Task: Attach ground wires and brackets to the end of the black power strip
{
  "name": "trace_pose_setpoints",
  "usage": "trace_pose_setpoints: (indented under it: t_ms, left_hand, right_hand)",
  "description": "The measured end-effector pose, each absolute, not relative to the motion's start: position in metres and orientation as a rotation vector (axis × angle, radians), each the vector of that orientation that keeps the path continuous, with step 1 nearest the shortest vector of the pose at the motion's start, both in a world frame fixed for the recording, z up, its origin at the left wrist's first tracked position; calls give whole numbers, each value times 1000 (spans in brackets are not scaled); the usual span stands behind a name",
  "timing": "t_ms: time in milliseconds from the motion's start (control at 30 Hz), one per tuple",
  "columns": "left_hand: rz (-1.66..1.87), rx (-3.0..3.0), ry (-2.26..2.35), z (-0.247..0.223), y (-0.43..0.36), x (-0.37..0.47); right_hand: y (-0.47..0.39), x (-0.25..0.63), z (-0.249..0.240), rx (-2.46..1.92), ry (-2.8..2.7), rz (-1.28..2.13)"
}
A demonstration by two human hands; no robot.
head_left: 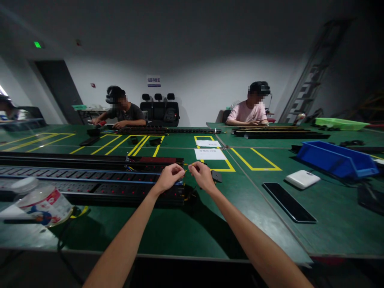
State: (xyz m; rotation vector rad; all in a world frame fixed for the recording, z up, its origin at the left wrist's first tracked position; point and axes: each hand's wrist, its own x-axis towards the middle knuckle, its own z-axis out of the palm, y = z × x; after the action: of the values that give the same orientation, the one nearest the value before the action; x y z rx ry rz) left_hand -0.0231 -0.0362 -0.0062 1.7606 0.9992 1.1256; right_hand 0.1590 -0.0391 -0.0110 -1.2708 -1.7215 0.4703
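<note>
Table, long, flat, green-topped, marked with yellow lines (168, 232): spreads before us. People, two seated across it: one in a dark shirt (129, 114), one in a pale pink shirt (247, 112). Strips, long, narrow, black, dotted with red (120, 188): lie side by side at our left, their near ends at our hands. Bin, blue, open, plastic, slant-walled (336, 158): stands on the table at our right. Jar, clear, round, plastic, white-lidded, with a printed label (48, 204): sits at our left, in front of the strips. Left hand (170, 177): ours, thumb and fingertips pinched on thin yellow wires (186, 165) at the strips' ends. Right hand (202, 175): ours, pinched on the same wires, facing the left; individual strands are too small to tell. Phone, black, flat, rectangular (289, 202): lies at our right. Case, white, rounded, box-shaped (303, 179): rests between phone and bin.
</note>
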Motion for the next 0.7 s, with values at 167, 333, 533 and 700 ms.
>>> trace_pose_setpoints:
  t_ms: [167,333,533,700]
  left_hand:
    - [1156,1616,1028,-4,-35,-25]
    - [1170,1427,975,-3,-33,-29]
    - [1099,1542,941,2,-39,-28]
    - [1052,1597,934,3,-40,-27]
  right_hand:
    - [-45,165,-2,-1351,-1967,176]
    - [-55,163,3,-1272,-2092,-89]
    - [-61,162,5,-1201,-2040,-356]
    - [-58,162,1,-1223,-2000,-329]
